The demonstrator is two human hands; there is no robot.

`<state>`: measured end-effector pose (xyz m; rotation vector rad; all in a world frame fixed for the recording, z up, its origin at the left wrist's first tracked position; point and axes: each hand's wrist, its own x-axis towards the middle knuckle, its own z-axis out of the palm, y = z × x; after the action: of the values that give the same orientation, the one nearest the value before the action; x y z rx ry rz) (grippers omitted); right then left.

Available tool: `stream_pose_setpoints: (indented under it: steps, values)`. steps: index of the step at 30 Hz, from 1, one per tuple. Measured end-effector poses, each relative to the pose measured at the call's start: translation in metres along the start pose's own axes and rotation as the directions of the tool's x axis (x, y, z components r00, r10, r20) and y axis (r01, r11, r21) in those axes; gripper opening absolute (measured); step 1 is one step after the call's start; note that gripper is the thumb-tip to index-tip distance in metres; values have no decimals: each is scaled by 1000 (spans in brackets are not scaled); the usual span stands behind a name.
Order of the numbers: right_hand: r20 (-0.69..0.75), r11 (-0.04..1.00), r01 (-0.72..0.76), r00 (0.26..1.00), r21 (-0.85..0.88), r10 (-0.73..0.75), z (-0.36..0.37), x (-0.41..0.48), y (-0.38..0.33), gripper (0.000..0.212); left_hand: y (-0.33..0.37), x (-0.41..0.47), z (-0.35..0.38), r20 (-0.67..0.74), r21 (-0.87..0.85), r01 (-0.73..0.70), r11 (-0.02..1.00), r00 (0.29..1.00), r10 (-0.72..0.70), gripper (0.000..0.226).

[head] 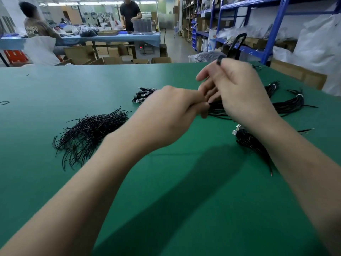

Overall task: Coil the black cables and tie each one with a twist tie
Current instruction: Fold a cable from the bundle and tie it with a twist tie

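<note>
Head view, from the left: twist ties (88, 133) lie heaped on the worktop (46, 85). My left hand (171, 115) pinches the black cable (215, 108) with curled fingers; my right hand (239, 89) grips its loop. Further right, bundled cables (291, 104) wait, so I judge this coil half-made and much left.

Surroundings: green table (55, 85) in a stockroom, workshop floor behind it.

Far left, a seated person (36, 28) at a blue-covered table (110, 38), with a white sack (40, 48) just beside them. A standing person (130, 13) behind that table, hands on a clear plastic crate (142, 25). Cardboard boxes (79, 54) on the floor below; between them a grey machine (145, 49) showing a red light. Right side: blue shelving rack (273, 34), shelves loaded with boxes and bagged goods. Large white bags (321, 47) stand against it. One cardboard carton (299, 74) sits just past the green table's right corner.
</note>
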<state>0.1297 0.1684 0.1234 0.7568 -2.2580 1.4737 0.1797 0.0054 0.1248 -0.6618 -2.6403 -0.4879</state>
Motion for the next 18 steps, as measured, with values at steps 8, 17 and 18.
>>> stream_pose_setpoints:
  steps: [8, 17, 18]
  values:
    - [482, 949, -237, 869, 206, 112, 7, -7, -5, 61, -20, -4, -30, -213, -79, -63, 995, 976, 45, 36]
    - [661, 560, -484, 734, 673, -159, -4, -14, -23, 35, -17, 5, 9, -327, -681, -154, 716, 939, -108, 27]
    - [629, 510, -476, 757, 716, -177, -2, -14, -26, 35, -16, 6, 17, -314, -736, -137, 663, 937, -155, 31]
